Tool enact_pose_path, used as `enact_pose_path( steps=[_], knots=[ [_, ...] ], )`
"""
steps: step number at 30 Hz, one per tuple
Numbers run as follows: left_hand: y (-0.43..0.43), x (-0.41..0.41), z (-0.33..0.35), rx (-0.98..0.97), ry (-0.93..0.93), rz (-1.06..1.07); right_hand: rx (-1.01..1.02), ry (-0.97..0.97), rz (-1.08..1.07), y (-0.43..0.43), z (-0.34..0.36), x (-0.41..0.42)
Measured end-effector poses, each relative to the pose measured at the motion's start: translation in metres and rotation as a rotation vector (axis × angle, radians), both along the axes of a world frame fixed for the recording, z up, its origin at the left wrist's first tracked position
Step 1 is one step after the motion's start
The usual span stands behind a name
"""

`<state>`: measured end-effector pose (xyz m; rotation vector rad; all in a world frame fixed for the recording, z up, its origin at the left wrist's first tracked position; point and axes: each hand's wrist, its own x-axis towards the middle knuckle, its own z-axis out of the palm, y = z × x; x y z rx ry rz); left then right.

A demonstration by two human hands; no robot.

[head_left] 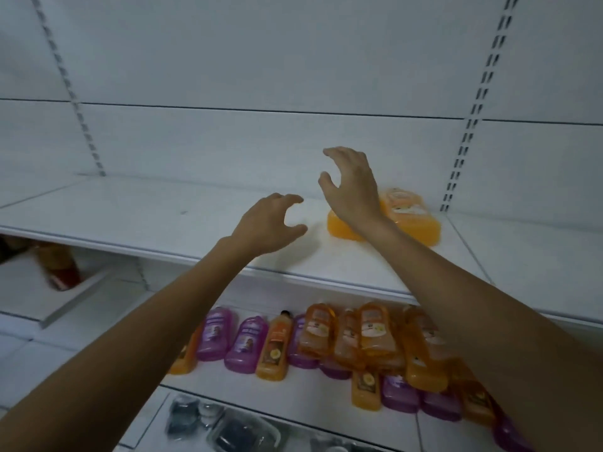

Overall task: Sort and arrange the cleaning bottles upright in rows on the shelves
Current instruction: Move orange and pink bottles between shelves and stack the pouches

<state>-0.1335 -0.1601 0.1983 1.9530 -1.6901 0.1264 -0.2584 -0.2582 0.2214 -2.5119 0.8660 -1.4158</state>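
Both hands hover over the upper shelf [146,216], and each grip is released: the left hand [267,223] and the right hand [350,187] have fingers spread and loosely curved, grasping nothing. The left sits at about 8 o'clock of the right, apart from it.

An orange bottle [411,216] lies flat on this shelf at 3 o'clock of the right hand, partly hidden behind the wrist; whether a second one lies against it I cannot tell. On the lower shelf [293,396], toward 6 o'clock, purple bottles [215,334] and more orange bottles [375,331] lie mixed in a heap, none upright.

The step in hand looks like starting the first row up top. The next move calls for closing on the flat orange bottle, standing it on its base and setting it toward the back, which leaves room for a row.
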Motion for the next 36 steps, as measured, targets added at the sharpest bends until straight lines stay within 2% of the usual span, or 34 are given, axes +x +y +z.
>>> enact_pose_path(
  steps=[9,14,19,25,36],
  knots=[
    [0.134,0.072,-0.053,-0.170,0.033,0.093,0.126,0.064,0.307,0.116,-0.036,0.111],
    [0.178,0.089,-0.108,-0.051,0.087,0.131,0.165,0.076,0.449,0.165,-0.090,0.134],
    [0.190,0.091,-0.157,0.108,0.212,0.168,0.353,0.237,0.352,0.176,-0.159,0.116],
    [0.183,0.081,-0.188,0.148,0.368,0.132,0.566,0.416,0.143,0.152,-0.210,0.081],
    [0.117,0.038,-0.223,0.271,0.475,0.003,0.795,0.297,-0.043,0.119,-0.244,-0.004]
  ],
)
